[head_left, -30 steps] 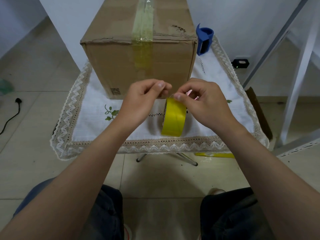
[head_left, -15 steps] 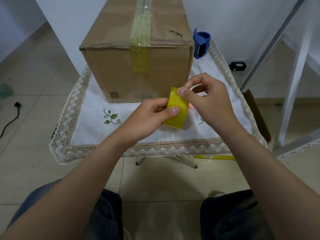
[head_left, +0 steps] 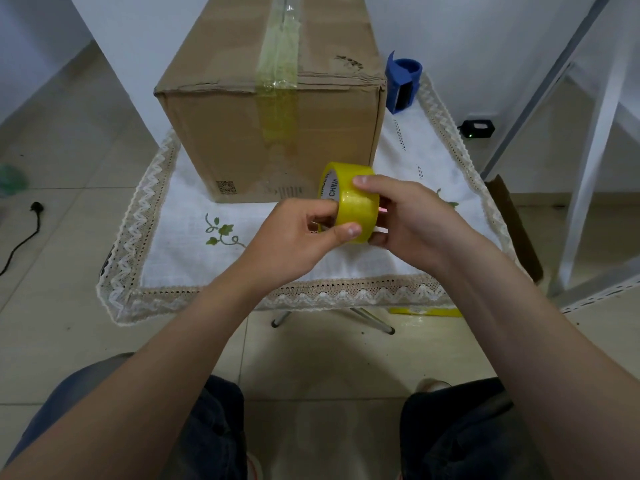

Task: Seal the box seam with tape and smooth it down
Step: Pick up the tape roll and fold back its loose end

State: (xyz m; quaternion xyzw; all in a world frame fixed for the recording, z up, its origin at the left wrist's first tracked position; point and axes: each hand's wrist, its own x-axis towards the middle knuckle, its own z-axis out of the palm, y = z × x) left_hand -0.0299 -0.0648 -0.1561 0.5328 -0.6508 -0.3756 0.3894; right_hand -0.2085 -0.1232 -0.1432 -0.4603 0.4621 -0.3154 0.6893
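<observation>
A brown cardboard box (head_left: 242, 133) stands on the small table, with a strip of yellowish clear tape (head_left: 280, 64) running along its top seam and down the near face. In front of the box, above the cloth, both hands hold a yellow tape roll (head_left: 349, 199). My left hand (head_left: 298, 237) grips it from the left, thumb on the outer surface and fingers at the core. My right hand (head_left: 412, 216) holds it from the right, thumb pressed on the roll's top.
A white tablecloth (head_left: 194, 251) with lace edging covers the table. A blue tape dispenser (head_left: 403, 81) stands right of the box. A yellow strip (head_left: 426, 311) lies on the floor under the table's right edge. White shelf legs (head_left: 588, 168) rise at right; a black cable (head_left: 24, 233) lies at left.
The roll was hanging from a pulled tape end between both hands; now both hands grip the roll itself, turned so its printed core faces left, and it sits higher and further right.
</observation>
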